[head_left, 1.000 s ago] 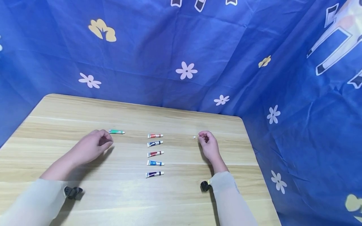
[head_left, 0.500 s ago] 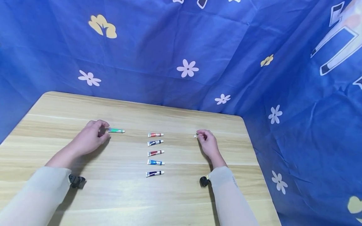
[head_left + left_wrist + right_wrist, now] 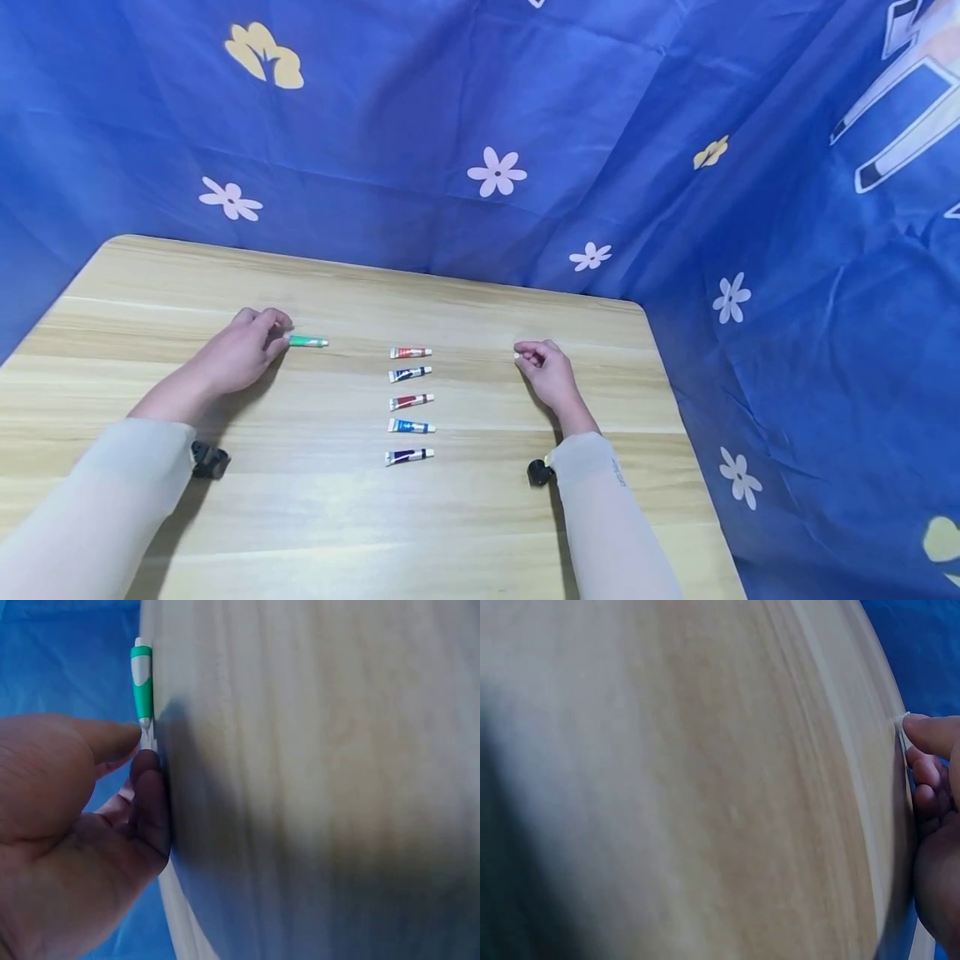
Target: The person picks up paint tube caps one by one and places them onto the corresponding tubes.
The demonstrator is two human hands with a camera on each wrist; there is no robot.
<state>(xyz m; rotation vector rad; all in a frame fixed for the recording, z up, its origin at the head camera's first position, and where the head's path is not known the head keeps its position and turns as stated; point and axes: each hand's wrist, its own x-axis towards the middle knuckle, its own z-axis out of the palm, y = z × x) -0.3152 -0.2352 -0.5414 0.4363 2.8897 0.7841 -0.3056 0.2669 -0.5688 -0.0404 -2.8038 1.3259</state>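
At the table's left, my left hand point(image 3: 243, 354) pinches the flat tail end of a small green paint tube point(image 3: 308, 342) with thumb and forefinger. The left wrist view shows the crimped tail by the fingertips and the green tube point(image 3: 142, 682) pointing away, still on the table. On the right, my right hand point(image 3: 551, 375) has its thumb and forefinger at a tiny white piece point(image 3: 517, 356), seemingly pinching it. In the right wrist view a fingertip covers part of this white piece point(image 3: 901, 721), so its kind cannot be told.
Between the hands lies a column of small paint tubes: orange-red point(image 3: 411, 353), dark blue point(image 3: 410, 374), dark red point(image 3: 411, 402), blue point(image 3: 411, 426) and purple point(image 3: 409, 457). The wooden table point(image 3: 480, 533) ends at a blue patterned curtain point(image 3: 420, 167).
My left hand has moved forward onto the green tube's tail. My right hand has moved slightly left onto the tiny white piece. The tubes in the column stay put while the view tilts slightly.
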